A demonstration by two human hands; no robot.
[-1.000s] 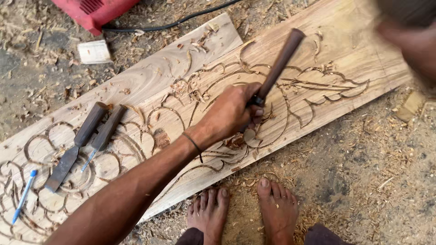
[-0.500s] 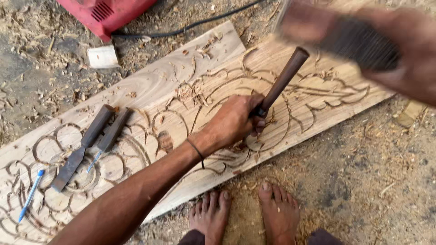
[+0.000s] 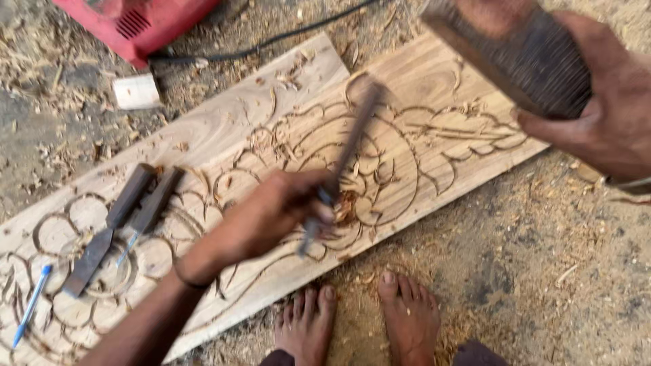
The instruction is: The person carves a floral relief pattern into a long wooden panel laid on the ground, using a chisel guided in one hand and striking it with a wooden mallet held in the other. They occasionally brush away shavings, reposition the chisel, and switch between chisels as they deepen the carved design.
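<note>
Head view looks straight down on a long wooden plank lying slantwise on ground strewn with wood chips, its face cut with curling floral lines. At the far left a blue pen rests on the plank's low end. Just right of it two spare chisels with dark wooden handles lie side by side on the carved circles, blades pointing down-left. Above them, off the plank, a small pale block sits on the dirt near a red machine with a black cable running right. Near the middle, the left hand is wrapped tight around a chisel, blurred, its tip set on the carving and its handle slanting up-right. Below, two bare feet stand at the plank's near edge. At the upper right, the right hand grips a dark wooden mallet, raised well above the chisel handle and close to the camera.
</note>
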